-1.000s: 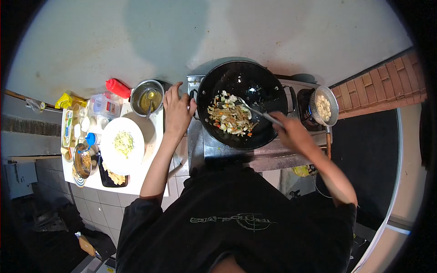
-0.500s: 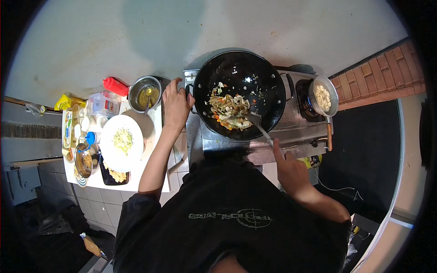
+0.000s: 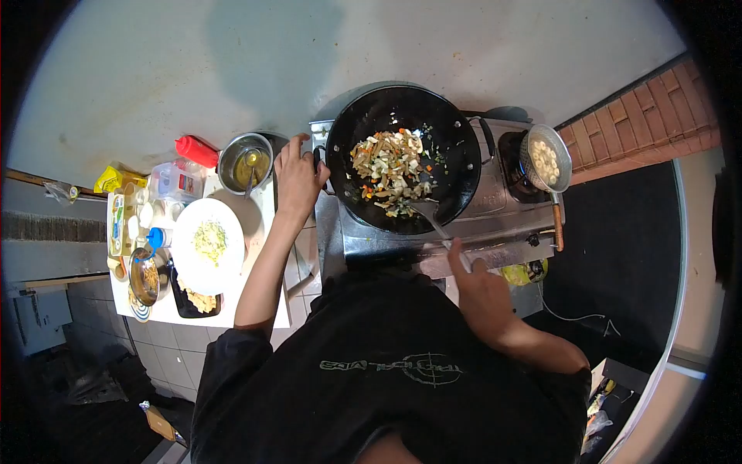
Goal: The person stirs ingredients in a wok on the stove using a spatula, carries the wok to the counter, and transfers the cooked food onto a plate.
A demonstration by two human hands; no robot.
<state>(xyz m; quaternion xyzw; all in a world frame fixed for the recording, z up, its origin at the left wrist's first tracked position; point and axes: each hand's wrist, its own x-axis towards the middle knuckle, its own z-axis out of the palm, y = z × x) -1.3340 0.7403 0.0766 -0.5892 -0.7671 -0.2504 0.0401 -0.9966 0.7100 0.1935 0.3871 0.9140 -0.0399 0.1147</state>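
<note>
A large black wok [image 3: 456, 116] sits on the steel stove. In it lies a stir-fry of chopped vegetables [image 3: 390, 166], with pale, orange and green bits. My left hand [image 3: 300, 179] grips the wok's left loop handle, which its fingers partly hide. My right hand [image 3: 485, 298] is closed around a metal spatula [image 3: 437, 223], index finger stretched along the handle. The spatula's blade rests low in the wok, at the near edge of the food.
On the right burner stands a wooden-handled metal pan [image 3: 558, 182] with round pale pieces [image 3: 545, 161]. The left table holds a white plate [image 3: 224, 267] of chopped greens, a metal bowl [image 3: 224, 166] with a ladle, a red bottle [image 3: 197, 150] and a black tray [image 3: 185, 307].
The food in the wok has been pushed away and spread out toward the far side. My right hand and the spatula have shifted slightly left and nearer to me. My left hand stays at the handle.
</note>
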